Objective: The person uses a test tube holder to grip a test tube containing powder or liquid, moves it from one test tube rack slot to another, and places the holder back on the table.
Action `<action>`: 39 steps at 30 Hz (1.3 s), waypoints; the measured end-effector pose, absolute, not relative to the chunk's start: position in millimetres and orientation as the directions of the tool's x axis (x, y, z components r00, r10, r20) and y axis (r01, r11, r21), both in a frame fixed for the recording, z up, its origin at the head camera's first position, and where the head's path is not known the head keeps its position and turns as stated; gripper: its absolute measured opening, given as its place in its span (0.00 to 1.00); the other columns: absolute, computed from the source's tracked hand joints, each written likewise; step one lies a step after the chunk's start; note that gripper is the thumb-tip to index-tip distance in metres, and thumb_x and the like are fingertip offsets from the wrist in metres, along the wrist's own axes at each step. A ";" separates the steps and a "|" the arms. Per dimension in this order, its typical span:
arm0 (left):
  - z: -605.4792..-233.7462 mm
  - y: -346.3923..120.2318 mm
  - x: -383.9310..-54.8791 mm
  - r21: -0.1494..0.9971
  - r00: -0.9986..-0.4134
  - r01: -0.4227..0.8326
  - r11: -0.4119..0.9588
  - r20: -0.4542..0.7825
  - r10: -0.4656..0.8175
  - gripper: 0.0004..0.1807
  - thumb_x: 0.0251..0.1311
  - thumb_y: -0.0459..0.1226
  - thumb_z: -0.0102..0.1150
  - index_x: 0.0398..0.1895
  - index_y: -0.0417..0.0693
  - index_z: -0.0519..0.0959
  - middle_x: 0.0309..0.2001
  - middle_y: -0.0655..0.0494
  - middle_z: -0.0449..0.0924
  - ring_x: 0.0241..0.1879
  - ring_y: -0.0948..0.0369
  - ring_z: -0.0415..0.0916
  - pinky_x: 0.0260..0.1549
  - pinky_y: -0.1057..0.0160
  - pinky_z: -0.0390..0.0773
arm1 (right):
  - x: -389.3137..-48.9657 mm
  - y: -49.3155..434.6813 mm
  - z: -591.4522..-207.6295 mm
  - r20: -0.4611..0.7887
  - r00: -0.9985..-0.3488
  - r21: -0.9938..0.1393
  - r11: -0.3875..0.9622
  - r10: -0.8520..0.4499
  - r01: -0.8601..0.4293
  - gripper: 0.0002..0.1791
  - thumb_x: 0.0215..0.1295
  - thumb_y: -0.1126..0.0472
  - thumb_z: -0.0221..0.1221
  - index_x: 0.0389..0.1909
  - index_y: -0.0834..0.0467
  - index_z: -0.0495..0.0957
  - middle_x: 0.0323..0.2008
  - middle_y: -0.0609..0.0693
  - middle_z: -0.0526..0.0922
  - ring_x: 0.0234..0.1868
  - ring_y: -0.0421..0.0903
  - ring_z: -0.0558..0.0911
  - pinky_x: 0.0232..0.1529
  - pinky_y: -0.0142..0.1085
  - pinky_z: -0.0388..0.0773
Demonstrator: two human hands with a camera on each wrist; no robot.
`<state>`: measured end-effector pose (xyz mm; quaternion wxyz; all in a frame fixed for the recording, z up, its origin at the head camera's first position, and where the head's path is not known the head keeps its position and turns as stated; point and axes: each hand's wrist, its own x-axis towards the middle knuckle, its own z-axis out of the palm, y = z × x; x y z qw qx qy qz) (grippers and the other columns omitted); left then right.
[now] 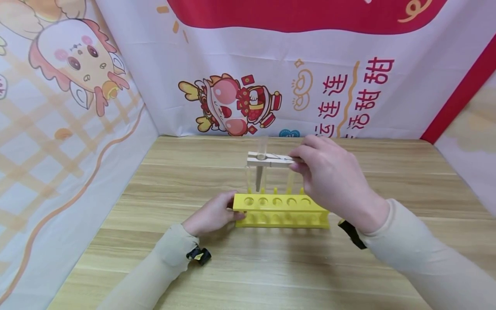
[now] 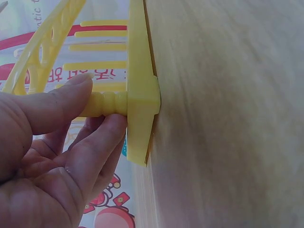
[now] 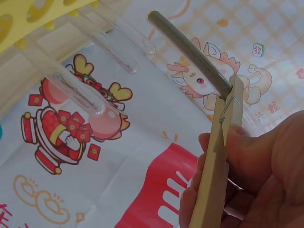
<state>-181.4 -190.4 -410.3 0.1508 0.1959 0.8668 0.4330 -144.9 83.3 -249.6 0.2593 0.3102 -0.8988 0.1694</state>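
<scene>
My right hand (image 1: 333, 176) grips a wooden test tube clamp (image 1: 253, 162) by its handle. The clamp's far end holds a glass test tube (image 1: 259, 177), nearly upright above the left part of the rack. Grey-brown contents fill the tube's lower part (image 3: 192, 54); above the clamp the glass is clear. With thumb and fingers, my left hand (image 1: 213, 213) pinches the end post (image 2: 107, 103) of the yellow test tube rack (image 1: 280, 218) at its left end. The rack stands on the table, its visible front holes without tubes.
Clear test tubes (image 3: 76, 88) sit upside down on the rack's rear pegs. The wood-grain table (image 1: 186, 172) ends at a printed cloth backdrop (image 1: 155, 64). A similar cloth (image 1: 69, 150) hangs on the left.
</scene>
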 end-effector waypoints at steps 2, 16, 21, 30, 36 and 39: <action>-410.2 -190.6 -181.4 0.809 -0.878 0.207 0.550 -0.095 0.470 0.15 0.61 0.33 0.67 0.50 0.52 0.78 0.48 0.61 0.82 0.50 0.62 0.78 0.54 0.54 0.76 | -145.0 83.8 -249.7 0.574 -0.672 -0.142 0.751 -0.468 -0.644 0.03 0.62 0.69 0.65 0.36 0.61 0.85 0.31 0.49 0.78 0.33 0.49 0.76 0.31 0.45 0.80; -409.5 -190.4 -181.2 0.809 -0.879 0.195 0.554 -0.106 0.464 0.16 0.61 0.32 0.67 0.51 0.52 0.78 0.48 0.61 0.82 0.50 0.62 0.78 0.53 0.55 0.76 | -145.7 85.8 -254.3 0.580 -0.671 -0.139 0.755 -0.462 -0.641 0.03 0.61 0.69 0.65 0.34 0.60 0.85 0.30 0.48 0.78 0.33 0.49 0.76 0.30 0.45 0.79; -409.2 -190.5 -181.7 0.807 -0.881 0.190 0.560 -0.112 0.460 0.16 0.61 0.33 0.67 0.51 0.53 0.78 0.48 0.61 0.82 0.50 0.62 0.78 0.53 0.55 0.76 | -146.8 86.2 -258.1 0.572 -0.676 -0.145 0.754 -0.465 -0.641 0.03 0.61 0.68 0.66 0.34 0.59 0.85 0.30 0.48 0.77 0.34 0.48 0.76 0.29 0.45 0.80; -408.9 -190.3 -180.8 0.803 -0.881 0.203 0.561 -0.100 0.462 0.16 0.61 0.33 0.67 0.52 0.54 0.78 0.49 0.62 0.81 0.51 0.62 0.77 0.55 0.54 0.75 | -147.5 85.9 -264.1 0.539 -0.702 -0.163 0.761 -0.465 -0.629 0.02 0.61 0.68 0.66 0.34 0.60 0.85 0.30 0.48 0.77 0.34 0.48 0.76 0.29 0.44 0.80; -410.1 -190.5 -181.2 0.805 -0.881 0.207 0.556 -0.094 0.464 0.16 0.61 0.32 0.67 0.51 0.54 0.78 0.48 0.62 0.81 0.51 0.62 0.78 0.54 0.55 0.76 | -148.4 85.7 -269.5 0.526 -0.712 -0.171 0.762 -0.465 -0.624 0.03 0.60 0.68 0.67 0.34 0.60 0.85 0.30 0.48 0.78 0.34 0.48 0.76 0.31 0.43 0.80; -410.8 -190.8 -181.6 0.806 -0.882 0.206 0.555 -0.093 0.462 0.16 0.60 0.32 0.67 0.51 0.53 0.78 0.47 0.62 0.82 0.51 0.62 0.78 0.54 0.56 0.76 | -149.0 85.6 -272.5 0.524 -0.712 -0.169 0.763 -0.467 -0.624 0.03 0.60 0.69 0.67 0.34 0.60 0.85 0.30 0.48 0.78 0.34 0.48 0.76 0.31 0.44 0.80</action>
